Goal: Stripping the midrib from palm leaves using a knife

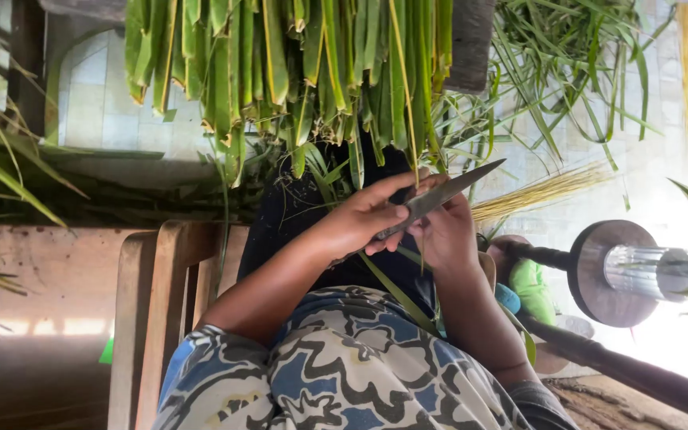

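My left hand [364, 219] is closed around a knife [447, 191] with a dark handle, its long grey blade pointing up and to the right. Just to its right, touching the blade, my right hand [446, 239] pinches a thin green palm leaf strip [408, 119]. The strip runs up into the hanging leaves and also trails down below the hands [396, 291]. Both hands are over my lap, which is covered by a blue, grey and cream patterned cloth [344, 366].
A thick bundle of green palm leaves [280, 64] hangs across the top. Yellowish stripped leaf ribs [543, 189] lie to the right. A round wooden disc [599, 275] with a clear bottle and a dark pole [639, 374] stand at right. A wooden frame [149, 318] is at left.
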